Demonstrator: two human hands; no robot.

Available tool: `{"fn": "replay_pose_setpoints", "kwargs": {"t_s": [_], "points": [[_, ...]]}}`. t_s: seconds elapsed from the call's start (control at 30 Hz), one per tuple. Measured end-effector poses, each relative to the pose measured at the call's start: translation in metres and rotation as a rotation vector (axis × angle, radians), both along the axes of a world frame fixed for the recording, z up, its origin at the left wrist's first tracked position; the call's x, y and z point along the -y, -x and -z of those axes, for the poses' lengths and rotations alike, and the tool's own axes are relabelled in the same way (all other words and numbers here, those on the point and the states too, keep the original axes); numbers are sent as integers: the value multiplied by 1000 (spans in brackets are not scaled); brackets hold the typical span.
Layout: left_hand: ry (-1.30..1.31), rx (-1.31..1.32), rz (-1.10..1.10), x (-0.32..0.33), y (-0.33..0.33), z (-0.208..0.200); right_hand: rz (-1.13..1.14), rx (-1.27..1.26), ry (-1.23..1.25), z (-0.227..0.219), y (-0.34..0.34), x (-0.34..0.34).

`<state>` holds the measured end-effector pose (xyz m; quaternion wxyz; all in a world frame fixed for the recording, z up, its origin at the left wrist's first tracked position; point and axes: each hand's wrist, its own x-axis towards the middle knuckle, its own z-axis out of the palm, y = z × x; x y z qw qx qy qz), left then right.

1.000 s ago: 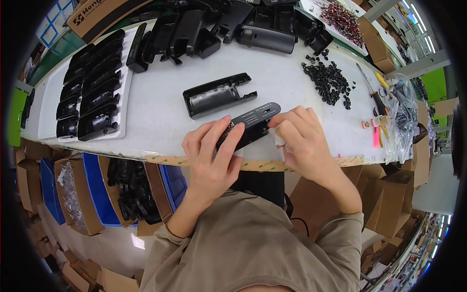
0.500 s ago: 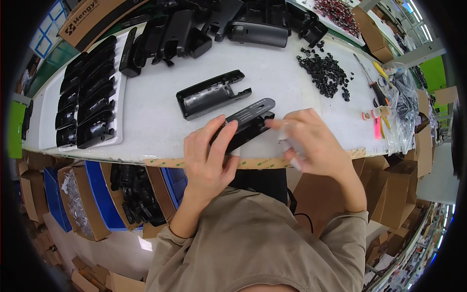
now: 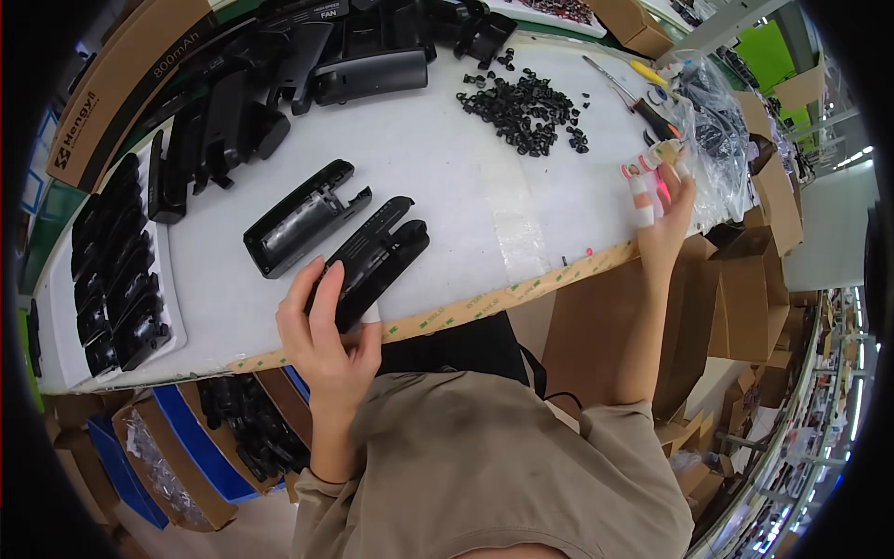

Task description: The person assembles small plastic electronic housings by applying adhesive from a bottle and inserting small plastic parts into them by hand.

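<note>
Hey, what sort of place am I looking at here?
Probably an assembly workshop: one workbench holds a heap of small black parts, matching black housings in rows on a white tray, and a screwdriver.

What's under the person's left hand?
Part of a black case is under the left hand, and the white table shows beyond it. The fingers cover some of the case's near end, so I can't see what that bit looks like.

The casing (image 3: 380, 267) is smooth plastic with a dull sheen. The worktop (image 3: 438, 210) looks smooth; the bag (image 3: 715, 112) is shiny, crinkled plastic, the carton (image 3: 140, 79) matt cardboard, the shirt (image 3: 503, 456) matt cloth.
</note>
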<state>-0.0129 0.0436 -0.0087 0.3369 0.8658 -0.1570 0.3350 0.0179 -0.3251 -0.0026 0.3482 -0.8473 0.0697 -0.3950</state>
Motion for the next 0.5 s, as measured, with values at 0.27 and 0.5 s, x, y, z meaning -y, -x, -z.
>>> {"fn": "replay_pose_setpoints", "kwargs": {"t_s": [0.27,0.5], "points": [[2,18,-9,3,2,-2,-126,-145,-283,-5,-20,5],[-96,48,107,27,-4,-23,-590,204,-907,-14,10,-32]]}}
